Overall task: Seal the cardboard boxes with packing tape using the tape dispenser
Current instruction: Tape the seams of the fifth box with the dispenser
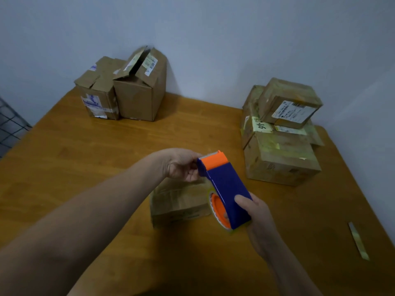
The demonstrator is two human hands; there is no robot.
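Blue-and-orange tape dispenser, held just above a small cardboard box on the worktop. The right hand grips its rear body, thumb on top. The left hand, forearm extended, curls its fingers round the orange cutter end. Shipping label and handwritten yellow note on the stacked boxes: text illegible.

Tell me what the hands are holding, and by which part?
The blue and orange tape dispenser. The grip of the right hand wraps its blue back end by the roll; the grip of the left hand holds its front end, by the orange cutter.
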